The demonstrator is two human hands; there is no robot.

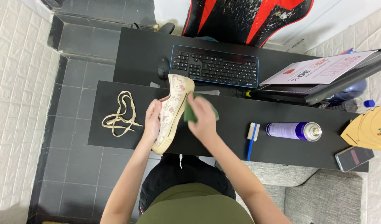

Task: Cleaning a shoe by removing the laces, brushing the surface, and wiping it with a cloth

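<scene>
Gripping one cream shoe (172,111), the left hand (152,120) steadies it while the right hand (203,118) clamps one green cloth (191,111).

One head-worn camera looks almost straight down from above the person's lap, facing forward over the black tabletop (281,124) toward the keyboard (214,66) and chair at the top edge. It sits fairly close; tiled floor shows at left.

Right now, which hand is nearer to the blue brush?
Right. The right hand, pressing a green cloth to the shoe, lies just left of the blue brush; the left hand holds the shoe's far side.
</scene>
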